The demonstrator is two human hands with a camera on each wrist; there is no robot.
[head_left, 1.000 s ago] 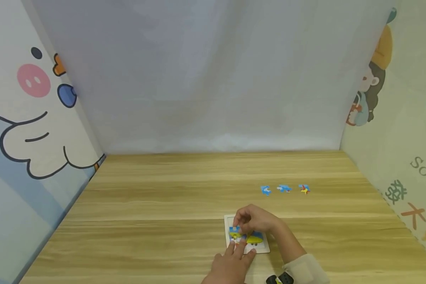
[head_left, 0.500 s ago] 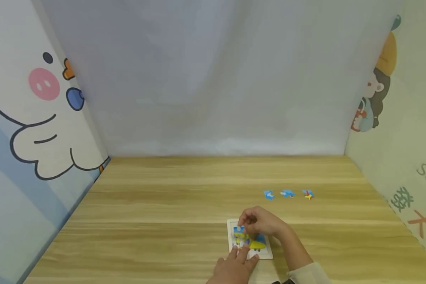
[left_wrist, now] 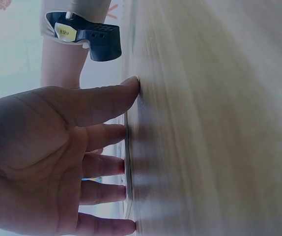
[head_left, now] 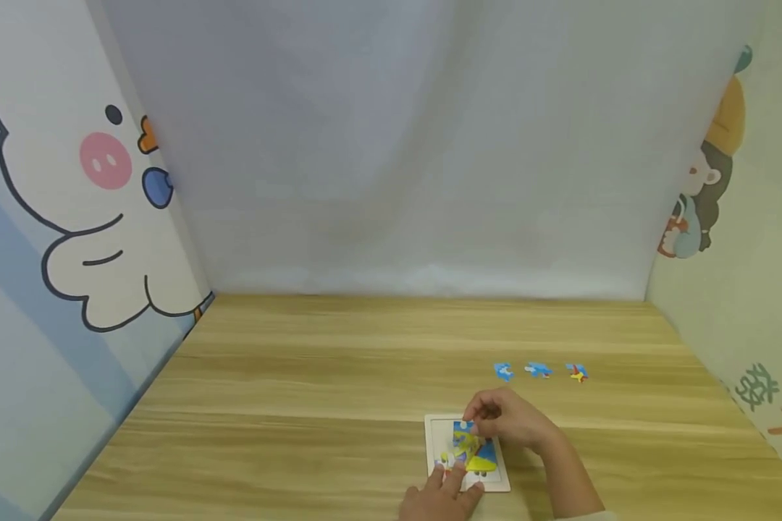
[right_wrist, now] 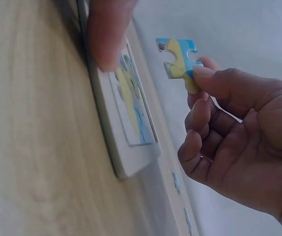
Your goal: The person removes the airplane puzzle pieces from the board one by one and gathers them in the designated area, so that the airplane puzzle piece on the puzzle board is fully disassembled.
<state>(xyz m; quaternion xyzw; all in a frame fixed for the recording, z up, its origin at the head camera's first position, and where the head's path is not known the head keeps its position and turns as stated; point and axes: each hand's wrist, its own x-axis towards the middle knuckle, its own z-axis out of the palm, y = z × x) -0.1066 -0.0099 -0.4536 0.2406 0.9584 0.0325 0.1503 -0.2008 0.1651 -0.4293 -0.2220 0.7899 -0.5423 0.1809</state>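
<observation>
My right hand [head_left: 511,420] pinches a blue and yellow jigsaw piece [right_wrist: 180,59] between thumb and forefinger, tilted above the puzzle tray [head_left: 433,443]. The other fingers of that hand are curled inward. My left hand [head_left: 438,501] lies at the near side of the tray, its fingers spread and fairly straight, with fingertips on the near rim. In the tray, a fitted yellow and blue part of the picture [head_left: 484,457] fills the right side. Bare white board shows at the upper left. The left fingers hide some of the lower picture.
Three loose blue jigsaw pieces lie in a row beyond the tray: one on the left [head_left: 504,372], one in the middle [head_left: 538,370], and one with a red and yellow figure [head_left: 578,373]. The wooden table [head_left: 287,405] meets a pale backdrop [head_left: 391,181] and printed side panels.
The right hand has lifted the blue and yellow piece from the tray's left part, baring the board there. The left hand stays at the near rim. The head view has shifted.
</observation>
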